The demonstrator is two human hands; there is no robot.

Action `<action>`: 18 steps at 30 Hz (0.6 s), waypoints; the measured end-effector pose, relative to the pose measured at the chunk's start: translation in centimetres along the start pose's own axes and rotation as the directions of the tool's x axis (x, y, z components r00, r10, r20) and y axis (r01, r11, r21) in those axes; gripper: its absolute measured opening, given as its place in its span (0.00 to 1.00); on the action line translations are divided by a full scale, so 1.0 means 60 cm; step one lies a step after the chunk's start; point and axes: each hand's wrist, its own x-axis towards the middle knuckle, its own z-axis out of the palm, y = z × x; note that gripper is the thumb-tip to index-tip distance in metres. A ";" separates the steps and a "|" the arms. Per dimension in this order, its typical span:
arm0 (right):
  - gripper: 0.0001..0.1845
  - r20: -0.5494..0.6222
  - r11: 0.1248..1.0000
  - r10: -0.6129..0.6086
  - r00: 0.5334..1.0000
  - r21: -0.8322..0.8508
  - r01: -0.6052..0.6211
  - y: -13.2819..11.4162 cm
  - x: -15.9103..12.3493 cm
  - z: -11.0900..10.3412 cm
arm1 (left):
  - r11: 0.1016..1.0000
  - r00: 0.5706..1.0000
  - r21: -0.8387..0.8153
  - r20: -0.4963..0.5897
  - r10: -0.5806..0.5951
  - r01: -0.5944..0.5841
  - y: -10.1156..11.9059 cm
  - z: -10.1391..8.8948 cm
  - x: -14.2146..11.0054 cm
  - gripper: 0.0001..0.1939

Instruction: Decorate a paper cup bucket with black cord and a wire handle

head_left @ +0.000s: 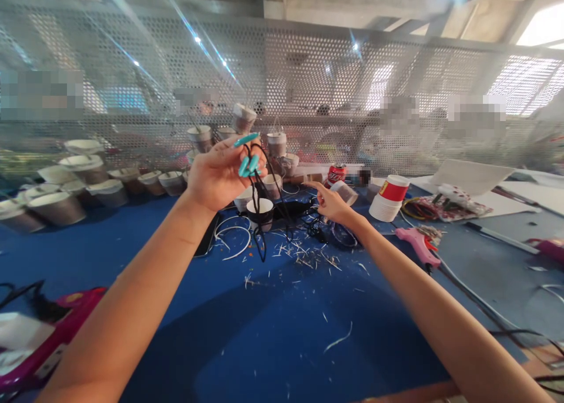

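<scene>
My left hand (227,171) is raised over the middle of the blue table, its fingers closed on a thin black cord (282,200). Loops of the cord hang down in front of a small paper cup (261,210). My right hand (329,202) reaches forward over the table with the index finger stretched out and the other fingers loosely bent; I see nothing held in it. Just beyond it are a tipped paper cup (344,192) and a red drink can (336,175). A tangle of dark cord (315,229) lies below that hand.
Several wrapped paper cups (57,208) stand at the left and back. Stacked white cups (386,208), a pink glue gun (418,245) and its cable are on the right. White scraps (304,256) litter the blue table (282,344); a perforated metal screen (308,86) rises behind.
</scene>
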 end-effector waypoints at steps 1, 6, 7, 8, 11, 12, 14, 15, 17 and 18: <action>0.41 -0.026 1.000 -0.017 1.000 -0.009 0.017 -0.002 0.000 0.000 | 1.000 1.000 0.000 -0.007 0.001 -0.001 0.000 0.000 0.000 0.04; 0.46 -0.176 0.992 -0.115 0.978 -0.076 0.103 -0.011 0.000 -0.007 | 1.000 1.000 -0.008 -0.016 0.004 -0.004 -0.002 -0.001 0.000 0.03; 0.47 -0.196 0.989 -0.135 0.971 -0.090 0.120 -0.014 -0.001 -0.009 | 1.000 1.000 -0.016 -0.011 -0.005 0.005 -0.004 -0.002 0.001 0.03; 0.48 -0.206 0.985 -0.157 0.966 -0.104 0.138 -0.018 -0.001 -0.011 | 1.000 1.000 -0.026 -0.007 -0.015 0.015 -0.006 -0.003 0.001 0.03; 0.49 -0.196 0.978 -0.195 0.961 -0.112 0.176 -0.031 0.000 -0.019 | 0.999 1.000 -0.029 -0.014 -0.015 0.015 -0.010 -0.003 0.001 0.02; 0.47 -0.187 0.982 -0.182 0.965 -0.091 0.167 -0.036 0.001 -0.021 | 1.000 1.000 -0.010 -0.028 -0.009 0.009 -0.011 -0.003 0.001 0.02; 0.40 -0.152 0.991 -0.124 0.981 0.021 0.128 -0.048 0.003 -0.025 | 0.999 0.998 0.052 -0.070 -0.007 0.011 -0.012 -0.001 0.002 0.05; 0.34 -0.108 0.986 -0.094 0.990 0.126 0.108 -0.056 0.004 -0.027 | 0.996 0.996 0.087 -0.090 -0.016 0.024 -0.013 0.000 0.002 0.07; 0.22 0.022 0.904 -0.072 0.997 0.424 0.056 -0.074 0.005 -0.031 | 0.987 0.992 0.148 -0.121 -0.046 0.064 -0.016 0.000 0.003 0.09; 0.18 0.088 0.815 -0.088 0.992 0.578 0.021 -0.085 0.004 -0.033 | 0.981 0.990 0.174 -0.129 -0.065 0.087 -0.018 -0.001 0.004 0.10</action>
